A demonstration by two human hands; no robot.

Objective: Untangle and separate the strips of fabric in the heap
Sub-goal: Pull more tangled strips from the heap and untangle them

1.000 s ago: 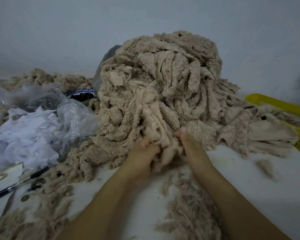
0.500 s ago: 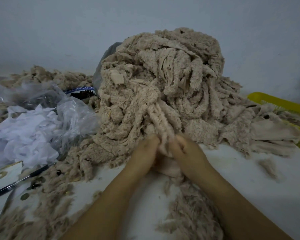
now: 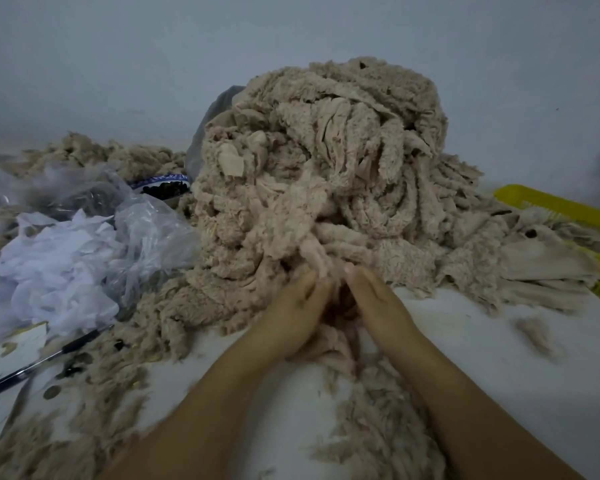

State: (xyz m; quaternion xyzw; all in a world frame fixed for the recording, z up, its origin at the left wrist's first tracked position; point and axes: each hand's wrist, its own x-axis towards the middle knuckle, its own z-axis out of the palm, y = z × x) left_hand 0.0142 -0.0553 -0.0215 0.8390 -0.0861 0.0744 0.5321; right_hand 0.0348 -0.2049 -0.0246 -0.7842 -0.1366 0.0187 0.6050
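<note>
the strip (image 3: 314,252) that matters runs out of the front face of the heap (image 3: 326,168) and slopes down toward the person, its long axis going from upper left to lower right until its lower end drops into the gap between the two hands. the heap itself sits on the desk (image 3: 482,358), directly beyond the hands and rising well above them, so the strip's free end is nearest the person and its buried end lies away and up.

the left hand (image 3: 297,303) lies just left of that end, its fingers (image 3: 317,284) curled inward and closed on the fabric there. the right hand (image 3: 378,299) lies just right of it, thumb laid forward with its tip touching the strip; its fingers are tucked under the palm and out of sight (so whether they grip or merely rest, i cannot tell).

both hands are about equally near, with the strip between them. my reading is that the coming move is a pull along the strip's own line, toward the person and a little down, since the other strips cross over it higher in the heap and a sideways tug would likely drag them along. loose fluff (image 3: 378,410) lies on the desk between the forearms.
</note>
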